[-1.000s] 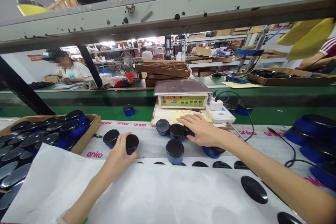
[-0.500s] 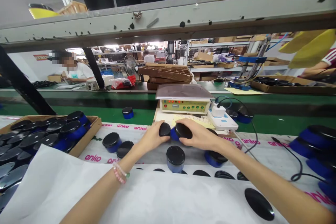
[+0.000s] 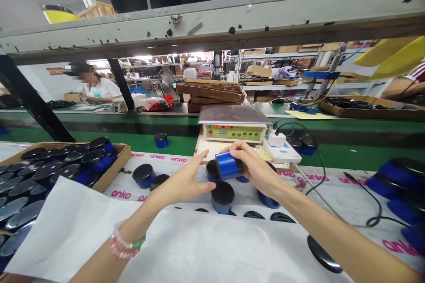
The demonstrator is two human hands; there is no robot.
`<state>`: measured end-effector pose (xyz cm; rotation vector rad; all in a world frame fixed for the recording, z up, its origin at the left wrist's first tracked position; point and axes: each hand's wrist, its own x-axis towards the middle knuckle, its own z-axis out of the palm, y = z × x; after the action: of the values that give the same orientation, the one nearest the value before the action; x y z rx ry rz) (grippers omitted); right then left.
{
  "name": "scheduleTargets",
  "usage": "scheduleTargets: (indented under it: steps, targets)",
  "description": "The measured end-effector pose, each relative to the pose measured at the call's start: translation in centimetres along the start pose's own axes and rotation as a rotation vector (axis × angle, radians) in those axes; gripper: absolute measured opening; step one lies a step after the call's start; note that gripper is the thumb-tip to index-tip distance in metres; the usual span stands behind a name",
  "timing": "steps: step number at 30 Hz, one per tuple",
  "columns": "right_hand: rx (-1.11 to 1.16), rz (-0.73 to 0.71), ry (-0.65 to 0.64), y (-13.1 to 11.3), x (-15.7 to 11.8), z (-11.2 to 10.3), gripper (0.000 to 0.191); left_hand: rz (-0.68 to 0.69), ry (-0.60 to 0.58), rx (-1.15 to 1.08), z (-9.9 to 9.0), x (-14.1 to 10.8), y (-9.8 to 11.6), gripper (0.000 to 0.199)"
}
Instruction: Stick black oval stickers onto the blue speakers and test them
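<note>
My right hand (image 3: 257,169) grips a short round blue container (image 3: 229,166), tilted so that its blue side shows. To its left my left hand (image 3: 181,182) is open, thumb and fingers apart, holding nothing. Behind the gripped one stands another black-topped container (image 3: 211,169), partly hidden. Just in front, an upright blue container with a glossy black top (image 3: 222,195) stands near my left thumb. Two more black-topped containers, one of them (image 3: 144,175) in full view, stand beyond my left forearm.
A cardboard tray (image 3: 128,155) full of black-topped pieces lies left. White paper (image 3: 206,247) covers the near side, with black discs around its edge. A control box with lit red digits (image 3: 232,131) stands ahead; a power strip (image 3: 282,152) and cables lie right. A shelf beam (image 3: 212,22) crosses above.
My left hand has let go of a black-topped container and drawn back left, its fingers spreading. My right hand has raised and tilted its container, turning the blue side toward me.
</note>
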<state>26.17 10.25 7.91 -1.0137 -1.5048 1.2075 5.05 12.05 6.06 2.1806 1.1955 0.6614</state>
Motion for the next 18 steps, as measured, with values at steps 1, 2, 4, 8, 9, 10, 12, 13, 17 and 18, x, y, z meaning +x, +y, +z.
scheduleTargets:
  steps: [1,2,4,8,9,10,12,13,17,18]
  targets:
    - [-0.021,-0.006,-0.009,-0.2,0.1,0.4,0.009,-0.017,0.03,0.025,-0.7,-0.9,0.3,0.081]
    - [-0.049,-0.017,-0.027,-0.3,0.2,0.9,0.008,-0.039,0.072,0.051,-1.5,-1.8,0.6,0.077]
    - [-0.122,-0.046,-0.085,-0.5,0.8,2.2,0.008,-0.113,0.187,0.117,-3.2,-3.3,0.8,0.066]
    - [-0.351,-0.131,-0.205,0.0,3.6,5.8,0.015,-0.289,0.373,0.304,-5.3,-5.5,0.9,0.057]
    - [-0.421,-0.152,-0.227,0.4,4.6,6.9,0.018,-0.315,0.393,0.367,-5.3,-5.8,1.1,0.056]
    - [-0.49,-0.167,-0.247,0.8,5.5,7.9,0.021,-0.325,0.402,0.432,-5.1,-6.0,1.3,0.054]
    - [-0.614,-0.173,-0.291,1.6,7.3,9.8,0.023,-0.322,0.396,0.563,-4.5,-6.2,1.8,0.049]
    - [-0.667,-0.17,-0.319,1.9,7.9,10.5,0.023,-0.322,0.376,0.612,-4.1,-6.3,2.0,0.045]
    - [-0.824,-0.184,-0.449,1.6,8.6,9.7,0.026,-0.278,0.239,0.603,-2.8,-6.7,2.2,0.031]
    - [-0.862,-0.191,-0.462,1.3,8.4,8.5,0.027,-0.239,0.195,0.559,-2.6,-6.7,2.0,0.03]
